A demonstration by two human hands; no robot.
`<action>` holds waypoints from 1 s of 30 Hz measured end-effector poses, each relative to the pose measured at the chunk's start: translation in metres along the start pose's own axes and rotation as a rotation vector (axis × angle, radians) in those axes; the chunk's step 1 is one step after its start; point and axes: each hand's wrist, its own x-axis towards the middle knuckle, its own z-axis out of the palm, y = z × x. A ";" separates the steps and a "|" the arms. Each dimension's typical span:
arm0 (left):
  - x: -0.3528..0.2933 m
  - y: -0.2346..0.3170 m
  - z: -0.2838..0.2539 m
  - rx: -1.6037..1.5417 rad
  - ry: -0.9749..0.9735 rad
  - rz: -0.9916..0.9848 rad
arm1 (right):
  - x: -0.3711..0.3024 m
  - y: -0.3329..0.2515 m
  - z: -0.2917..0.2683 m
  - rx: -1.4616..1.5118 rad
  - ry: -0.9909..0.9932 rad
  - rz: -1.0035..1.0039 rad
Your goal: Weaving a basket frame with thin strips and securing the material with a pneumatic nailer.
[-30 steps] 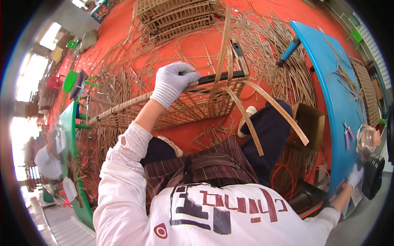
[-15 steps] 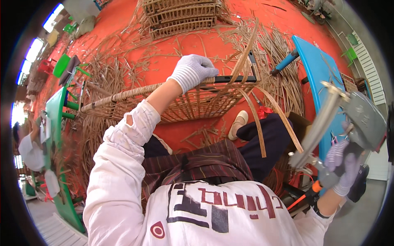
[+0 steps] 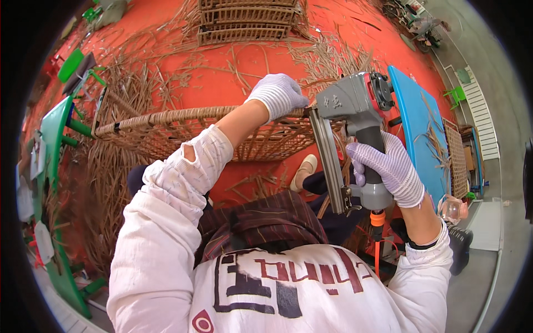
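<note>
A brown woven basket frame lies across in front of my lap. My left hand, in a white and grey striped glove, is closed on its upper rim near the right end. The grey pneumatic nail gun is in my right hand, gloved alike, with fingers wrapped round the handle. Its nose meets the rim right beside my left fingertips; the exact contact is hidden. An orange air hose hangs from the handle's bottom. The gun body covers the basket's right corner.
Stacked woven baskets stand ahead on the red floor. Loose brown strips lie in heaps at left and beyond the basket. A blue table is at right, with strips on it. At left stands a green table.
My right hand has swung the nail gun from the far right, over the blue table, in to the basket's rim. My left hand stays on the rim.
</note>
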 end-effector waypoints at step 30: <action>0.002 -0.001 0.008 0.131 0.024 0.046 | 0.012 -0.030 -0.003 -0.121 -0.079 0.053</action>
